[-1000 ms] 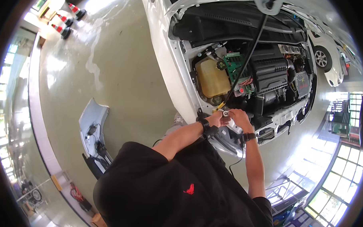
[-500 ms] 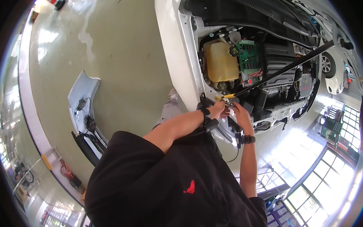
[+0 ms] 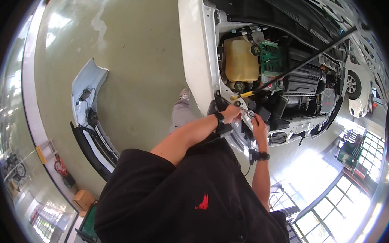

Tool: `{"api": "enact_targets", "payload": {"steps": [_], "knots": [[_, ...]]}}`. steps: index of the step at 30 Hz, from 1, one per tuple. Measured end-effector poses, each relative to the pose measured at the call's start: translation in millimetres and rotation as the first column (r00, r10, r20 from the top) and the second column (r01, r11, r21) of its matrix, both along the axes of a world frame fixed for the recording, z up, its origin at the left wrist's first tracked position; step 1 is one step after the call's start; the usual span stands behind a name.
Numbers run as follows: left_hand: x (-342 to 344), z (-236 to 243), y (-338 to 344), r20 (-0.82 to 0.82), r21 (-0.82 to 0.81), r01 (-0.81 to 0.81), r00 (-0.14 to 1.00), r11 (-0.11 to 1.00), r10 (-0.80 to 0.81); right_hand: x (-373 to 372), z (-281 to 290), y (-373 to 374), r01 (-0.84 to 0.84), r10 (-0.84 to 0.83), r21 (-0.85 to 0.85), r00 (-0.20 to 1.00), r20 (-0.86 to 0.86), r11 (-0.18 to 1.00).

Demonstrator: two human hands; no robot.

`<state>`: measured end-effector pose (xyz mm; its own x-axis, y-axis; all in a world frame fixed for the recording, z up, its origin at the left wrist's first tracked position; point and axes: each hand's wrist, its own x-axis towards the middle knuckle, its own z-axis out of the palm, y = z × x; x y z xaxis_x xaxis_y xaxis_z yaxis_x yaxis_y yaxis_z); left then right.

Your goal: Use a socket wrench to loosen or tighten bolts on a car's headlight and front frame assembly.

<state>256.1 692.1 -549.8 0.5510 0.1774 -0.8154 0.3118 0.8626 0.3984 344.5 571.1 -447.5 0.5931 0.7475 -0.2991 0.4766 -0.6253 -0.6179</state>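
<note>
My left hand [image 3: 232, 113] is at the front corner of a white car's open engine bay, its fingers closed on something I cannot make out. To its right, my right hand [image 3: 258, 123] has its fingers bent at a small silver round part [image 3: 251, 114]; its grip is too small to tell. Both hands are beside the headlamp [image 3: 236, 136]. Just behind them are the yellow end [image 3: 247, 94] of a black prop rod, a translucent yellowish reservoir [image 3: 241, 59] and a green circuit board [image 3: 271, 55].
A detached bumper [image 3: 86, 96] lies on the floor [image 3: 137, 55] to my left, with a cardboard box [image 3: 84, 200] near the wall. Another white car [image 3: 355, 103] stands at the right. The raised hood [image 3: 368, 50] is overhead. My foot [image 3: 183, 95] is beside the fender [image 3: 190, 44].
The view has shifted, so the car sits higher and further right in the picture. My right hand has moved slightly down, below the silver part; my left hand stays at the same corner.
</note>
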Motion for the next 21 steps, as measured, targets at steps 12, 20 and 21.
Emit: {"api": "enact_targets", "payload": {"steps": [12, 20, 21], "knots": [[-5, 19, 11, -0.619, 0.771, 0.465, 0.707, -0.436, -0.34, 6, -26, -114, 0.479, -0.431, 0.204, 0.87, -0.24, 0.854], [8, 12, 5, -0.798, 0.496, 0.471, 0.579, -0.729, -0.169, -19, -33, -171, 0.748, -0.566, 0.269, 0.644, -0.515, 0.606], [9, 13, 4, -0.803, 0.489, 0.451, 0.568, -0.747, -0.183, -22, -37, -180, 0.77, -0.584, 0.267, 0.621, -0.522, 0.58]]}}
